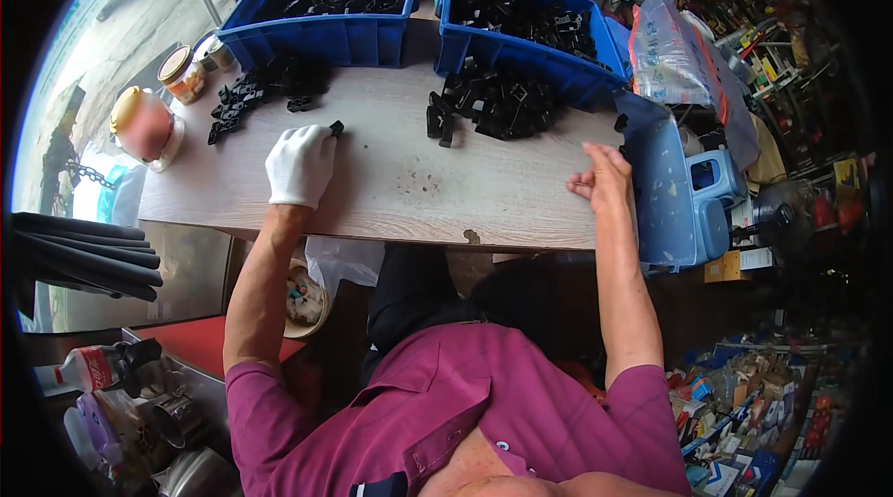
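My left hand (299,167), in a white glove, is closed over the left half of the table (391,208). A small black plastic piece (336,128) sticks out at its fingertips. Near the table's right edge is my bare right hand (605,179), its fingers partly bent and apart, with nothing visible in them. Just beyond it shows another small black piece (621,123); whether it rests on the edge or is in the air, I cannot tell. Black pieces lie in a left pile (279,80) and a right pile (498,101), some interlocked in rows.
Two blue bins, the left bin (316,46) and the right bin (521,58), hold more black pieces at the back. A light-blue plastic container (662,204) adjoins the table's right side. Jars (181,75) stand at the left. Below is a waste bucket (316,320).
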Available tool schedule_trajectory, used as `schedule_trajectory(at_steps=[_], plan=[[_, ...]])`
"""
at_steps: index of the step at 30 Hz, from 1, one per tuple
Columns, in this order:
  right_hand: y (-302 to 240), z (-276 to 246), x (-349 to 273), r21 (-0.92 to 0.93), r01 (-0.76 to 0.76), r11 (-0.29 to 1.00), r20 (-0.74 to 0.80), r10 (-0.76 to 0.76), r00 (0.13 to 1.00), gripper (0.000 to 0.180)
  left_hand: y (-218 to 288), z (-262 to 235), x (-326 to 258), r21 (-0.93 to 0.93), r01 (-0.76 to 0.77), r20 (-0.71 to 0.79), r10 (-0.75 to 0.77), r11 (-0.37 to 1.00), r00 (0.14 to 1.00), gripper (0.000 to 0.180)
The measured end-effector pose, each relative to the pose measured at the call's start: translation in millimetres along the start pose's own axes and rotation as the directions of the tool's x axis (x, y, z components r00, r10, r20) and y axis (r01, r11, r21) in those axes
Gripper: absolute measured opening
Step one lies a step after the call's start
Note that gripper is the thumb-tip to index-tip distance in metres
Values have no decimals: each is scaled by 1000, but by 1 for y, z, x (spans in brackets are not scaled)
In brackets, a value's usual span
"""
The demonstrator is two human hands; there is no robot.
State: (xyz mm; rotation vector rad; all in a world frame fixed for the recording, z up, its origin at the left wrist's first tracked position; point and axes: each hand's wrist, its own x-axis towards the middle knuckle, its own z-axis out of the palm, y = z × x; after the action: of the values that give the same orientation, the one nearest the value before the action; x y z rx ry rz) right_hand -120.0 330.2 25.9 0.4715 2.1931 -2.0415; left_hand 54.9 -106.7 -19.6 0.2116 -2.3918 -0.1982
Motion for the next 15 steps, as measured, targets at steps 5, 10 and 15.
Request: schedule_trajectory(at_steps=[5,10,15], plan=[[-4,73,-36,-103,104,989,419,-51,907,36,24,1,11,-88,-53,-22,52,995,998,8],[-13,131,-49,-288,288,913,605,-59,794,46,34,-2,14,-62,-140,66,144,988,987,19],[-21,151,-55,-438,392,809,630,-34,776,51,45,-7,13,-137,-136,76,147,981,986,16]])
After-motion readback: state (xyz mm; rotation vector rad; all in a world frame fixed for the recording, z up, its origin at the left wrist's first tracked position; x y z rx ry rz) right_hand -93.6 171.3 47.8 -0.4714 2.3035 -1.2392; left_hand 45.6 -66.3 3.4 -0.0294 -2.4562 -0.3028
